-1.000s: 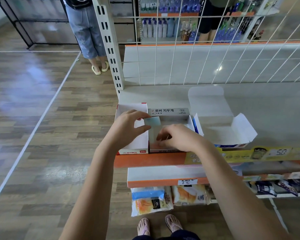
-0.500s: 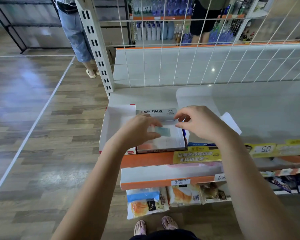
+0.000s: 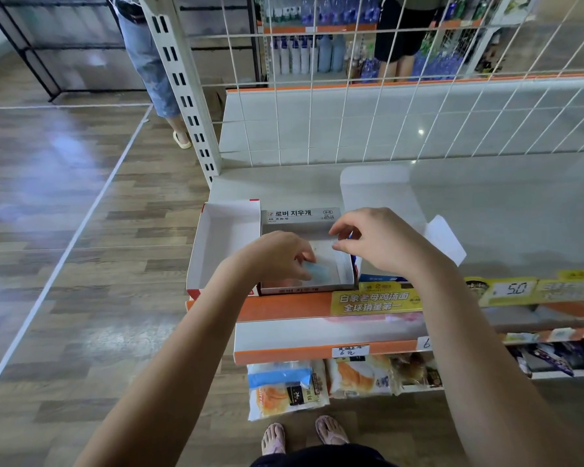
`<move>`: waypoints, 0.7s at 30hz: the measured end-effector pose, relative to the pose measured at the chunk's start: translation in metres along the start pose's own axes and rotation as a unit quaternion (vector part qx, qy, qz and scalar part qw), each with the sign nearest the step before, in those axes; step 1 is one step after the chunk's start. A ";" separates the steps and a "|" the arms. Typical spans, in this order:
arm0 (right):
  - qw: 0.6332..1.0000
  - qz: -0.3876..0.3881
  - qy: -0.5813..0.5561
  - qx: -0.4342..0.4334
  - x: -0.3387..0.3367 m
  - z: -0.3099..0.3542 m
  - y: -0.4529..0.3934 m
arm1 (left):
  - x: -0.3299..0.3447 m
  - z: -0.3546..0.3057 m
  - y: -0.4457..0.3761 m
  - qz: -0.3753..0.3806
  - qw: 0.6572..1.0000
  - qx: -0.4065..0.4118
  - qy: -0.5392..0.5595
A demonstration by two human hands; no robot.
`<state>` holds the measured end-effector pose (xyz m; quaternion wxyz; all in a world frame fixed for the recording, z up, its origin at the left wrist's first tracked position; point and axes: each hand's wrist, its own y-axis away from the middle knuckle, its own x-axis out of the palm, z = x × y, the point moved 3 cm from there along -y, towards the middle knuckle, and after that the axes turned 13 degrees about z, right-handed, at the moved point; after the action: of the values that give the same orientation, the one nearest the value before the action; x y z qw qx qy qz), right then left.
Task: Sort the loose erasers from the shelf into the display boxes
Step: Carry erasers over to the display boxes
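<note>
A grey display box [image 3: 300,220] with Korean lettering on its raised back flap sits at the shelf's front left. Inside it, my left hand [image 3: 277,257] pinches a light blue eraser [image 3: 317,273] low against the box floor. My right hand [image 3: 381,244] hovers over the box's right wall, its fingers loosely curled and holding nothing. A red-trimmed white box [image 3: 223,244] stands open just left of the grey one. A third white box [image 3: 442,237], with blue trim and its flaps spread, lies to the right behind my right hand.
The pale shelf [image 3: 503,203] stretches to the right behind the boxes, backed by a white wire grid [image 3: 351,96]. A slotted upright post [image 3: 182,89] stands at the left. Snack packets [image 3: 285,389] hang below. Two people stand beyond the shelving.
My left hand has lowered the blue eraser deeper into the grey box. My right hand has lifted out of the box and shifted right above its wall.
</note>
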<state>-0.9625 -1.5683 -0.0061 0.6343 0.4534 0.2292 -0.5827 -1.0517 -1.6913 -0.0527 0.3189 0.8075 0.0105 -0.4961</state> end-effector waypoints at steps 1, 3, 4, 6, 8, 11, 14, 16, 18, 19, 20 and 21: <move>1.000 0.001 0.001 -0.001 0.000 0.000 0.000 | 0.000 0.001 0.000 0.004 1.000 -0.002 -0.003; 1.000 0.002 0.002 -0.003 0.001 0.001 -0.001 | 0.001 0.002 -0.001 0.013 1.000 -0.006 -0.005; 1.000 0.001 0.002 -0.004 0.001 0.001 -0.001 | 0.000 0.003 -0.002 0.016 1.000 -0.006 -0.005; 1.000 0.002 0.003 -0.007 0.001 0.001 -0.001 | -0.001 0.002 -0.002 0.021 1.000 -0.007 -0.006; 1.000 0.004 0.004 -0.009 0.001 0.002 -0.002 | -0.002 0.002 -0.003 0.031 0.999 -0.004 -0.004; 1.000 0.006 0.009 -0.010 0.001 0.001 -0.003 | -0.003 0.003 -0.004 0.048 0.999 -0.001 0.000; 1.000 0.005 0.008 -0.007 0.002 0.000 -0.005 | -0.007 0.003 -0.006 0.045 0.999 0.000 0.010; 1.000 0.005 0.005 -0.003 0.002 -0.001 -0.005 | -0.011 0.001 -0.009 0.046 0.999 0.008 0.025; 1.000 0.008 0.007 -0.001 0.002 -0.001 -0.006 | -0.014 -0.002 -0.012 0.053 0.997 0.024 0.043; 1.000 0.011 0.010 0.000 0.003 -0.001 -0.007 | -0.014 -0.004 -0.014 0.059 0.997 0.031 0.045; 1.000 0.013 0.012 0.001 0.003 -0.001 -0.008 | -0.015 -0.005 -0.015 0.064 0.996 0.036 0.043; 1.000 0.014 0.013 0.003 0.004 -0.001 -0.008 | -0.014 -0.006 -0.016 0.069 0.996 0.039 0.036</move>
<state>-0.9694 -1.5688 -0.0122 0.6384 0.4658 0.2294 -0.5682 -1.0594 -1.6713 -0.0472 0.3198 0.8356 -0.0528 -0.4434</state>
